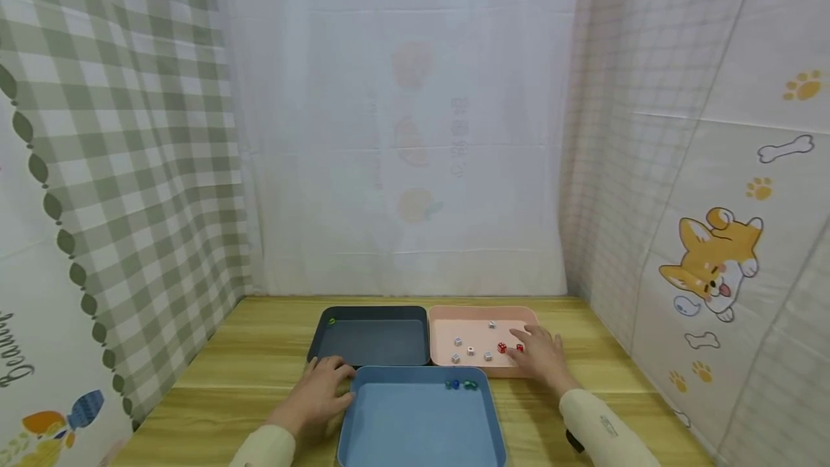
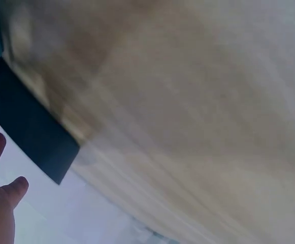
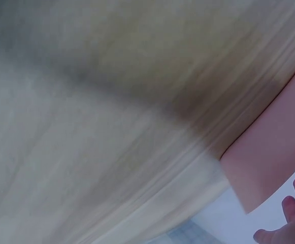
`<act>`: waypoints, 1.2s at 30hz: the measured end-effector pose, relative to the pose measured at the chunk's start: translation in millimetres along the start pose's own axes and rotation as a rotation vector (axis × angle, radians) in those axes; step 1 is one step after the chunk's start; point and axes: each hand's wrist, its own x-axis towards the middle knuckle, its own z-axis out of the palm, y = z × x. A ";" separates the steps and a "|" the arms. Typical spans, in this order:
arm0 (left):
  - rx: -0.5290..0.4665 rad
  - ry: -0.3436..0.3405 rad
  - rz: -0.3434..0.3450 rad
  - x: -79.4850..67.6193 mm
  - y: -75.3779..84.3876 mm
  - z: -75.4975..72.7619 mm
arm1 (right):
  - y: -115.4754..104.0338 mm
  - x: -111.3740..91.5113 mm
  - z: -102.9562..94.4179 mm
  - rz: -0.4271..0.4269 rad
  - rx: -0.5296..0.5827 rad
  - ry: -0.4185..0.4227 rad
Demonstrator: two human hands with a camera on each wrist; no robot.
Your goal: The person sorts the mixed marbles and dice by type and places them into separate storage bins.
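My right hand (image 1: 540, 359) is over the right side of the pink tray (image 1: 447, 316), fingers spread and nothing visible between them. Close to its thumb and fingers lie a red die (image 1: 502, 347) and another red one (image 1: 520, 348). Several white dice, one of them a white die (image 1: 470, 351), are scattered in the same tray. My left hand (image 1: 318, 389) is relaxed, its fingertips by the upper left corner of the blue tray (image 1: 389, 375) and the front of the dark tray (image 1: 372, 362). In the left wrist view, thumb and fingers are apart near the dark tray's wall (image 2: 35, 127).
Small green glass-like pieces (image 1: 470, 385) and a dark blue one (image 1: 456, 384) lie at the blue tray's far right. One green piece (image 1: 332, 321) sits in the dark tray's far left corner. Cloth curtains (image 1: 402, 164) surround the wooden table (image 1: 233, 366).
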 end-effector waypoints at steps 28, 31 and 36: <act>0.002 0.043 0.020 78.6 64.1 14.3 | -38.8 -46.1 14.9 -0.343 0.238 0.015; -0.019 0.037 0.025 84.8 71.5 21.2 | -39.1 -49.7 14.7 -0.351 0.219 0.017; -0.020 0.011 0.032 90.2 84.9 28.5 | -37.7 -52.5 16.1 -0.346 0.177 -0.005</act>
